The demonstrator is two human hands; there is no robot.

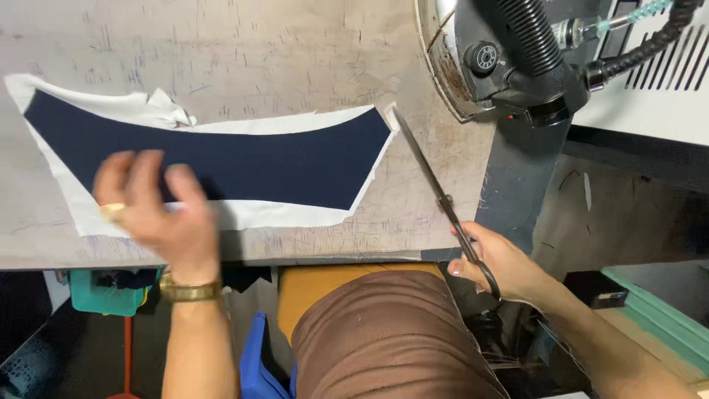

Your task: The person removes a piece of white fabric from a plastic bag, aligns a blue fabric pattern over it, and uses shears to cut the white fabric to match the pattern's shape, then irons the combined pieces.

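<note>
A curved navy fabric piece lies on a larger white backing fabric on the worn table. My left hand, with a ring and a gold watch, presses flat on the fabric's lower left part; it looks blurred. My right hand grips the handles of long scissors at the table's front right edge. The scissor blades point up and left, and their tip reaches the right corner of the white fabric.
A machine head with black ribbed hoses stands on a dark post at the right. A teal box sits under the table at left. My brown-clothed lap is below the edge.
</note>
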